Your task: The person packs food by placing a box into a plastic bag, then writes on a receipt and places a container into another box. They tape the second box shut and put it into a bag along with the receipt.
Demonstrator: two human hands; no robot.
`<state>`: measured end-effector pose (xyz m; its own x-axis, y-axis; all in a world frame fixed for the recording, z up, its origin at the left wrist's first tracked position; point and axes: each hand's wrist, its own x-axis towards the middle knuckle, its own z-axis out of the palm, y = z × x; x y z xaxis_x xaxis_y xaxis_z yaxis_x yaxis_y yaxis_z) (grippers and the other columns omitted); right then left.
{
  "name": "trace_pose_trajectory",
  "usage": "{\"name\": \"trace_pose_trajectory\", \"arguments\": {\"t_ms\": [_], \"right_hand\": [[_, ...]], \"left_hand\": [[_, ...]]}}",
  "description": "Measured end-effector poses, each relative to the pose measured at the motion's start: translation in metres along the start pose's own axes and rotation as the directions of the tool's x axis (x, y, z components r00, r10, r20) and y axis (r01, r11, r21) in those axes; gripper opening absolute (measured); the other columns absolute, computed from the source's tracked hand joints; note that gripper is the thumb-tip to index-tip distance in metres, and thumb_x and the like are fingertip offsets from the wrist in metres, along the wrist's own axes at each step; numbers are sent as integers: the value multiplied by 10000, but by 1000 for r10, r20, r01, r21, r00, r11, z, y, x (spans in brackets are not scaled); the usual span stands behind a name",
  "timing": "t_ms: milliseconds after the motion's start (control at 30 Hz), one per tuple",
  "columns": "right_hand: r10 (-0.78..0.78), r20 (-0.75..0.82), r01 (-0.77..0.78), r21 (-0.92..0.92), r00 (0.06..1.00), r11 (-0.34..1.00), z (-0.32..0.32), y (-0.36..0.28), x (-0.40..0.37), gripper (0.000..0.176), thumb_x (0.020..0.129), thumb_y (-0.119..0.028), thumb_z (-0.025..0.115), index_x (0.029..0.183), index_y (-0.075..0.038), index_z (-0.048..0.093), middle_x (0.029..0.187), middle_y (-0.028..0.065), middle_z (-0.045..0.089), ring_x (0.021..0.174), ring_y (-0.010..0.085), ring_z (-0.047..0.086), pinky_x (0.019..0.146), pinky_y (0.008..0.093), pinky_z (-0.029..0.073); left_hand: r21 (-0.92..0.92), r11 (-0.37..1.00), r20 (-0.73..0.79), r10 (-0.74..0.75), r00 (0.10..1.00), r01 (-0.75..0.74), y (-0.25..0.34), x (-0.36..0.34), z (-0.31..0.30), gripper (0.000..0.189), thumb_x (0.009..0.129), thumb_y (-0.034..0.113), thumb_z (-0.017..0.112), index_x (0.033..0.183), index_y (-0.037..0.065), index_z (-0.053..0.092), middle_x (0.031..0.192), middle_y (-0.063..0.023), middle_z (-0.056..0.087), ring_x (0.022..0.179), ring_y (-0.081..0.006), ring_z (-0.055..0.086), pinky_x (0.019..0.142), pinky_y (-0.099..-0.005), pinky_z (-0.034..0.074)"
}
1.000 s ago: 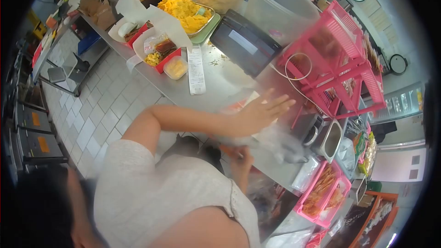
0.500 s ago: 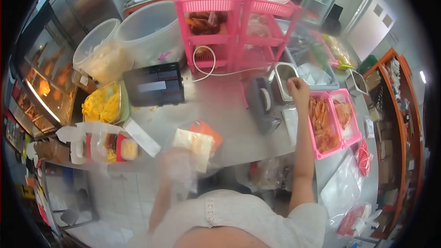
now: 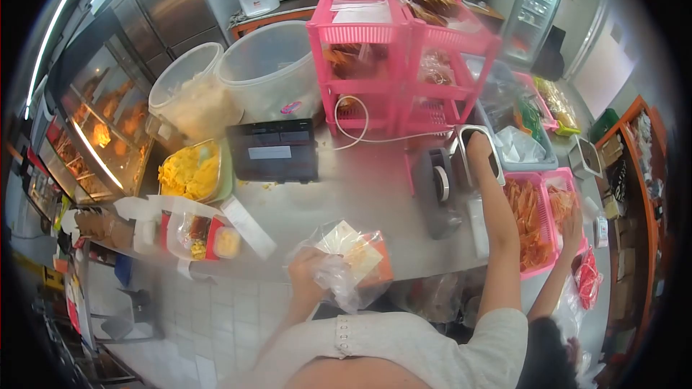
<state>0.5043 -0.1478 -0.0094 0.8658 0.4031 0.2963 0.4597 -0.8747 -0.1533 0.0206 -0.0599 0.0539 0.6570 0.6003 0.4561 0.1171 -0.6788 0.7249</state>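
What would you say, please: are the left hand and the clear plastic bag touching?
Touching: the head view shows the left hand gripping the bunched clear plastic bag.

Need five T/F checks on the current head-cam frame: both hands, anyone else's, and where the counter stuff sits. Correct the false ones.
1. The left hand holds a clear plastic bag. True.
2. The right hand is on the black rectangular screen. False: the right hand is at the opening of the rectangular silver metal container.
3. Another person's hand is at the low pink plastic basket of orange-brown strips. True.
4. The screen stands left of the tiered pink plastic rack in the picture. True.
5. The heap of yellow food sits on the rack's top shelf. False: the heap lies left of the screen.
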Motion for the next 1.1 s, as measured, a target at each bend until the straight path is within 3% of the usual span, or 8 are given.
{"name": "trace_pose_trajectory", "arguments": {"t_ms": [167, 233, 567, 667, 767, 933, 1033, 1100], "right_hand": [[-19, 74, 1, 244, 997, 970, -23, 14, -11, 178, 690, -240, 636, 790, -98, 678, 783, 139, 636, 740, 295, 614, 682, 387, 480], [1, 37, -14, 349, 999, 937, -19, 23, -11, 206, 644, -302, 688, 782, -149, 690, 740, 126, 639, 704, 273, 621, 668, 354, 481], [258, -160, -55, 744, 953, 666, -49, 8, -41, 311, 712, -294, 679, 868, -26, 664, 699, 93, 647, 648, 130, 594, 632, 251, 451], [90, -238, 194, 918, 967, 345, -115, -37, -100, 148, 770, -118, 613, 849, 1, 653, 779, 101, 642, 678, 121, 589, 622, 243, 455], [-381, -199, 309, 917, 903, 252, -170, -88, -198, 143, 707, 21, 578, 839, 9, 631, 752, 96, 614, 662, 134, 573, 612, 241, 447], [-570, -94, 422, 772, 816, 476, -184, -150, -308, 211, 678, 44, 557, 875, -4, 613, 718, 105, 572, 661, 201, 568, 593, 298, 431], [-532, 22, 304, 799, 847, 518, -175, -161, -325, 188, 671, 32, 568, 848, -18, 601, 716, 99, 561, 658, 237, 556, 589, 302, 426], [-315, 184, -14, 881, 931, 472, -180, -171, -331, 136, 692, -27, 630, 753, 0, 511, 645, 95, 535, 615, 233, 562, 541, 309, 433]], "left_hand": [[-102, 983, 113, -144, 983, 156, -16, 5, -1, 143, 554, 119, 707, 691, 89, 684, 695, -58, 645, 616, -149, 593, 566, -266, 435], [165, 918, 332, -395, 857, 360, -4, 18, -9, 170, 586, 179, 735, 703, 72, 675, 690, -75, 642, 567, -163, 596, 526, -272, 446], [-35, 871, 466, -420, 779, 490, 4, 26, -4, 379, 618, 283, 765, 800, -21, 632, 692, -92, 632, 576, -146, 598, 518, -278, 458], [-114, 823, 407, -472, 782, 556, -6, 22, 6, 304, 637, 287, 743, 775, 31, 654, 632, -59, 627, 554, -130, 594, 535, -262, 455], [-299, 781, 399, -419, 815, 548, -7, 21, 9, 254, 666, 228, 737, 759, 30, 608, 624, -24, 583, 546, -79, 534, 492, -231, 425], [-456, 666, 475, -379, 794, 590, -7, 23, 16, 221, 711, 161, 712, 731, 44, 525, 575, 14, 504, 481, -49, 454, 416, -210, 359], [-512, 563, 553, -363, 750, 649, -8, 22, 18, 200, 736, 138, 688, 751, 54, 507, 580, 24, 490, 480, -46, 448, 420, -203, 353], [-554, 570, 518, -334, 787, 607, -4, 21, 17, 208, 739, 133, 686, 797, 41, 509, 669, -7, 524, 570, -63, 493, 473, -195, 386]]}}
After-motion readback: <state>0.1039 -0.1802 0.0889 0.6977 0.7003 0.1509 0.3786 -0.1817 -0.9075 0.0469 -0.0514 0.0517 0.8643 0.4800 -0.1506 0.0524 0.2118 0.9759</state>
